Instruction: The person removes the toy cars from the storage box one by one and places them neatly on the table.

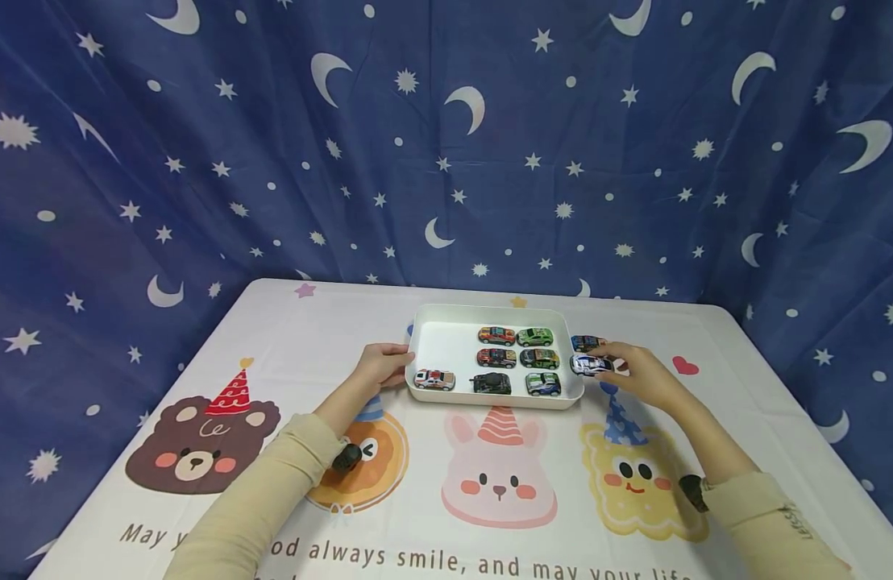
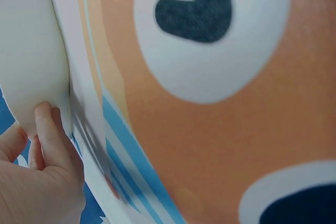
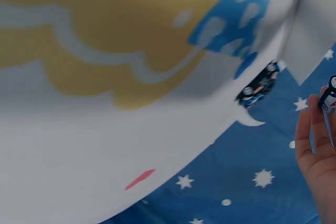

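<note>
A white tray of seven toy cars, a hand at either end.
Nearest, the printed tablecloth; in the tray's front row, a white-and-red car at eight o'clock and a black car at six. At nine o'clock the left hand pinches the tray's wall; by three, the right hand pinches a white car. Beyond, a dark blue car near two, then the starry curtain at twelve.

Starry drapes and cartoon tablecloth show a curtained nook.
</note>
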{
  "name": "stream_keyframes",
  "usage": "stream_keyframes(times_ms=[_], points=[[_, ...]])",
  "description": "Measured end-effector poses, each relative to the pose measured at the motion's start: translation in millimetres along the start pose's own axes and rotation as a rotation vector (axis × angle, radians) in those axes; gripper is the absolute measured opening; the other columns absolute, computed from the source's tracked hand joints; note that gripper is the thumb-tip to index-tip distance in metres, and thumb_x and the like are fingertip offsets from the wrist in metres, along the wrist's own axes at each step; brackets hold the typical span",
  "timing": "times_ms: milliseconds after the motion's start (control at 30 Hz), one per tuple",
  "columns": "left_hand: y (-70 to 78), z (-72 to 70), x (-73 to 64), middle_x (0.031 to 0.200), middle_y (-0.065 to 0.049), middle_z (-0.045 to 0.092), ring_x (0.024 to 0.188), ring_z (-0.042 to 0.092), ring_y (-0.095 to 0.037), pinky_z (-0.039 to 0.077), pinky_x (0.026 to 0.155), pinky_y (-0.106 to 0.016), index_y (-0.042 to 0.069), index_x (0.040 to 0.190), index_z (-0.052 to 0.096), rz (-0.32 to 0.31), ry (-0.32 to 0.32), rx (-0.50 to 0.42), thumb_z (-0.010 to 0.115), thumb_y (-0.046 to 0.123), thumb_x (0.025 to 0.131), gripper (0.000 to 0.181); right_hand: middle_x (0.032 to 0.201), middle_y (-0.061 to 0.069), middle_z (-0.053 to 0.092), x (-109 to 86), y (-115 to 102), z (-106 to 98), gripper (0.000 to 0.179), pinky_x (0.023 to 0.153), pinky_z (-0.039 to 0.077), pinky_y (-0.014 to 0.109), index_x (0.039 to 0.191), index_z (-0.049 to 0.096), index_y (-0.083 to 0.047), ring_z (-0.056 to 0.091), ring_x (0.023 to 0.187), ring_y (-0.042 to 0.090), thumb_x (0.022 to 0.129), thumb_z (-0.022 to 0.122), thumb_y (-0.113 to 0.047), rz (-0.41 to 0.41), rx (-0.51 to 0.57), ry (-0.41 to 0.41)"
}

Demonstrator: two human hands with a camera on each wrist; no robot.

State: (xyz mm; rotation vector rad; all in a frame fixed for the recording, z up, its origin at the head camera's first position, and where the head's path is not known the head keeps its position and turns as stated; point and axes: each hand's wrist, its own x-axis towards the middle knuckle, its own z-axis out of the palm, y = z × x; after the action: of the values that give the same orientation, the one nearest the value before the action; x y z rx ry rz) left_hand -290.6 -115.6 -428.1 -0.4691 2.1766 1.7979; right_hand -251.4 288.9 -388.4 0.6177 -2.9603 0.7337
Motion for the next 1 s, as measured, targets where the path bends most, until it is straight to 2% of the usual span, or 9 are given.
stream_keyframes(times_ms=[167, 367, 533, 700, 833, 1000], points=[[1.3, -0.2, -1.0, 0.112, -0.015, 0.064, 0.068, 0.059, -0.006, 0.057, 0.059, -0.016, 0.004, 0.124, 0.059, -0.004, 0.001, 0.006, 0.064, 0.015, 0.09, 0.036, 0.119, 0.03, 0.058, -0.9, 11.0, -1.0, 0.037, 0.082, 0.055, 0.052, 0.117, 0.061, 0.005, 0.057, 0.101, 0.041, 0.084, 0.069, -0.009, 0.039, -0.025, -0.004], [2.1, -1.0, -2.5, 0.113, -0.016, 0.064, 0.068, 0.06, -0.006, 0.057, 0.06, -0.017, 0.004, 0.124, 0.058, -0.001, 0.002, 0.009, 0.064, 0.015, 0.09, 0.036, 0.118, 0.03, 0.059, 2.5, 19.6, -1.9, 0.035, 0.082, 0.055, 0.052, 0.117, 0.06, 0.005, 0.058, 0.101, 0.041, 0.086, 0.067, -0.01, 0.041, -0.064, -0.023], [3.8, 0.3, -4.3, 0.11, -0.016, 0.065, 0.065, 0.058, -0.005, 0.056, 0.057, -0.016, 0.003, 0.123, 0.059, 0.021, 0.002, 0.048, 0.063, 0.014, 0.09, 0.035, 0.119, 0.03, 0.058, 10.3, 26.6, -0.1, 0.036, 0.084, 0.053, 0.053, 0.117, 0.06, 0.006, 0.058, 0.099, 0.039, 0.085, 0.067, -0.008, 0.068, -0.09, -0.069], [6.2, 3.3, -6.0, 0.102, -0.015, 0.067, 0.061, 0.057, -0.005, 0.049, 0.051, -0.013, 0.001, 0.122, 0.059, 0.054, 0.0, 0.107, 0.062, 0.012, 0.09, 0.035, 0.118, 0.031, 0.058, 18.4, 36.2, 5.4, 0.036, 0.087, 0.051, 0.054, 0.117, 0.059, 0.007, 0.057, 0.098, 0.039, 0.085, 0.067, -0.008, 0.095, -0.102, -0.124], [5.9, 3.7, -6.7, 0.097, -0.013, 0.068, 0.058, 0.057, -0.005, 0.048, 0.049, -0.014, 0.0, 0.122, 0.059, 0.052, 0.004, 0.097, 0.062, 0.01, 0.089, 0.035, 0.117, 0.03, 0.058, 25.0, 40.8, 11.5, 0.037, 0.091, 0.049, 0.056, 0.117, 0.059, 0.007, 0.057, 0.101, 0.04, 0.085, 0.067, -0.009, 0.113, -0.098, -0.165], [6.2, 3.5, -7.2, 0.094, -0.009, 0.066, 0.06, 0.056, -0.005, 0.05, 0.051, -0.015, 0.0, 0.122, 0.059, 0.057, 0.004, 0.088, 0.067, 0.01, 0.085, 0.04, 0.125, 0.032, 0.054, 31.1, 40.8, 15.6, 0.037, 0.097, 0.045, 0.058, 0.118, 0.059, 0.006, 0.055, 0.108, 0.043, 0.085, 0.067, -0.01, 0.17, -0.104, -0.203]])
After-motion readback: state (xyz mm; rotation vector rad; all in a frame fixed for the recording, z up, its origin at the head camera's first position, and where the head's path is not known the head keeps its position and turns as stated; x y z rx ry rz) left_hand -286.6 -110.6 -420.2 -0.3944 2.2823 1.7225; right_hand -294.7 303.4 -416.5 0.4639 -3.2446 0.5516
